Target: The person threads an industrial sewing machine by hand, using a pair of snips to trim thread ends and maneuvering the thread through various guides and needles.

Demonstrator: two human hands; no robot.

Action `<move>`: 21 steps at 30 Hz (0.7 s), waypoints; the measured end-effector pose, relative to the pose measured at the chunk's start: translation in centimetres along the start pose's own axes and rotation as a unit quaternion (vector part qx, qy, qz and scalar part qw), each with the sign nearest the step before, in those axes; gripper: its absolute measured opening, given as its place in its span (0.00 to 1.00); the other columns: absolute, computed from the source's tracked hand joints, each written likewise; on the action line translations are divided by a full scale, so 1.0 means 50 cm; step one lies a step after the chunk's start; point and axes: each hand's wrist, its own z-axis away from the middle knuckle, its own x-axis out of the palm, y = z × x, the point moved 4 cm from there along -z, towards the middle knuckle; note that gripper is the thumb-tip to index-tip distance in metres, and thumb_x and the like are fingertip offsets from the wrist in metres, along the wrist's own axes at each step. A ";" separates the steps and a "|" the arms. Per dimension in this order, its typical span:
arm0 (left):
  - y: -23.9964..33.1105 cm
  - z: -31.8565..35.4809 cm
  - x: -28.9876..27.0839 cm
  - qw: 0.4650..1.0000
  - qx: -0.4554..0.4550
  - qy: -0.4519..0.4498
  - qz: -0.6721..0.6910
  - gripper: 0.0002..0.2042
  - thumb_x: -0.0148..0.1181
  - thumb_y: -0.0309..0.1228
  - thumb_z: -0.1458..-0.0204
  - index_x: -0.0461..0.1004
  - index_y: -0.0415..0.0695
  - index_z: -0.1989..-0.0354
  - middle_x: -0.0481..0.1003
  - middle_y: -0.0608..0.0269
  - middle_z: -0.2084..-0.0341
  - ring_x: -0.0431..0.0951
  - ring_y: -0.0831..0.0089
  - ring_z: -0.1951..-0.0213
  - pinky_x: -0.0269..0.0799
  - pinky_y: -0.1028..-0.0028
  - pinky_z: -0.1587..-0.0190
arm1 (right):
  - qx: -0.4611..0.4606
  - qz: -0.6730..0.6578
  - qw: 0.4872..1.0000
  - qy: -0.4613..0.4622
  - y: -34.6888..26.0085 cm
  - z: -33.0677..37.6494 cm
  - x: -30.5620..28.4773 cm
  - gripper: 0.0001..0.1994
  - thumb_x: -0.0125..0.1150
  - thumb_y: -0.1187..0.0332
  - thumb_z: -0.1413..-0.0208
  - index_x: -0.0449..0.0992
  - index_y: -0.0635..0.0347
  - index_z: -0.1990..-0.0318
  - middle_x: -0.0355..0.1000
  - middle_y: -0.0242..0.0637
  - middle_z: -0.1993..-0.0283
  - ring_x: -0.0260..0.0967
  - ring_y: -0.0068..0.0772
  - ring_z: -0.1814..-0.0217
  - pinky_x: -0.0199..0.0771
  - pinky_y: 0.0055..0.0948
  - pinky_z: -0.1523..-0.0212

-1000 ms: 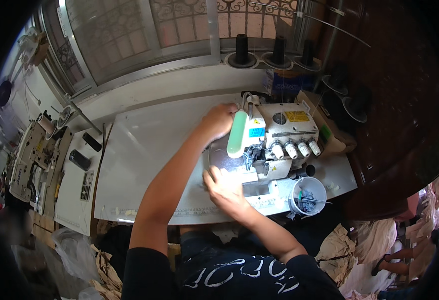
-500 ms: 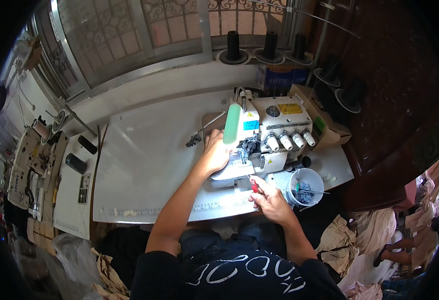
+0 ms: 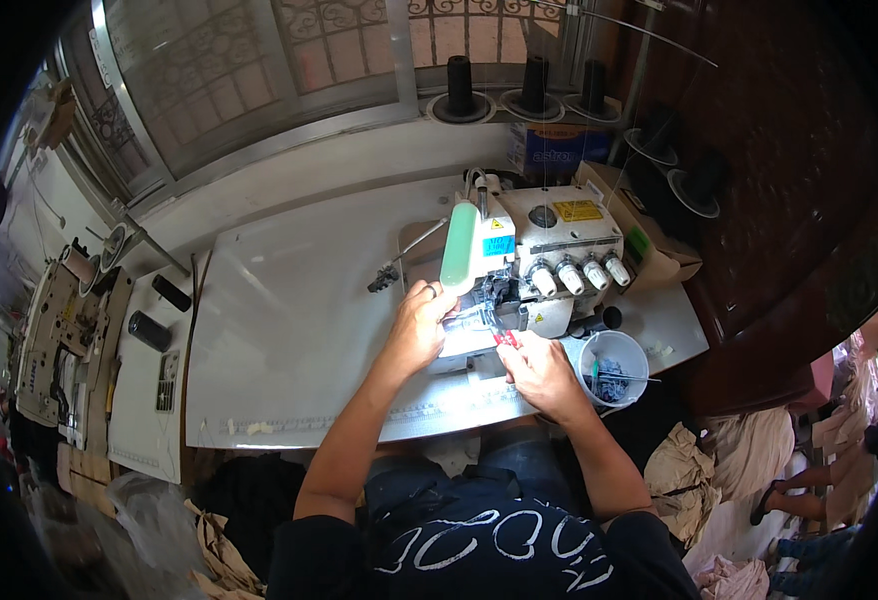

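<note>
An overlock sewing machine [image 3: 559, 235] with several white tension dials stands on the white table. A lit, pale green lamp [image 3: 462, 245] hangs at its front left. My left hand [image 3: 419, 328] is closed, its fingertips bunched just under the lamp's lower end, beside the needle area; what they grip, if anything, is hidden. My right hand [image 3: 542, 375] grips a small tool with a red handle [image 3: 505, 340], its front end at the needle area. Its tip is too small to make out.
Right of my right hand stands a white bucket [image 3: 587, 362] holding scraps and thin rods. A metal-rod attachment [image 3: 384, 278] lies on the table [image 3: 299, 300]. Black thread cones [image 3: 459, 85] line the sill. Another sewing machine [image 3: 59, 340] is at far left.
My left hand has drawn back toward me from behind the needle area, and its fingers have bunched. My right hand has moved the red-handled tool up to the needle area.
</note>
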 end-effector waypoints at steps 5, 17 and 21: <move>0.006 0.008 -0.005 1.000 0.012 -0.023 -0.006 0.08 0.49 0.12 0.64 0.70 0.37 0.75 0.67 0.55 0.78 0.68 0.58 0.71 0.65 0.66 0.67 | -0.025 0.102 0.992 0.075 0.000 -0.007 0.009 0.08 0.49 0.70 0.49 0.70 0.68 0.74 0.69 0.54 0.79 0.70 0.55 0.74 0.71 0.45 0.70; 0.019 0.010 -0.016 0.999 0.029 -0.025 -0.020 0.08 0.49 0.12 0.64 0.70 0.37 0.75 0.66 0.56 0.80 0.69 0.59 0.72 0.66 0.67 0.68 | -0.115 0.166 0.975 0.090 -0.003 -0.017 0.022 0.08 0.52 0.69 0.54 0.66 0.67 0.75 0.68 0.52 0.80 0.70 0.55 0.74 0.71 0.45 0.70; 0.014 0.012 -0.011 0.999 0.029 -0.023 -0.017 0.08 0.49 0.12 0.63 0.70 0.37 0.75 0.66 0.56 0.80 0.69 0.59 0.72 0.66 0.66 0.68 | -0.110 0.152 0.977 0.101 -0.013 -0.021 0.021 0.07 0.52 0.70 0.55 0.67 0.67 0.76 0.69 0.53 0.80 0.70 0.54 0.75 0.72 0.43 0.71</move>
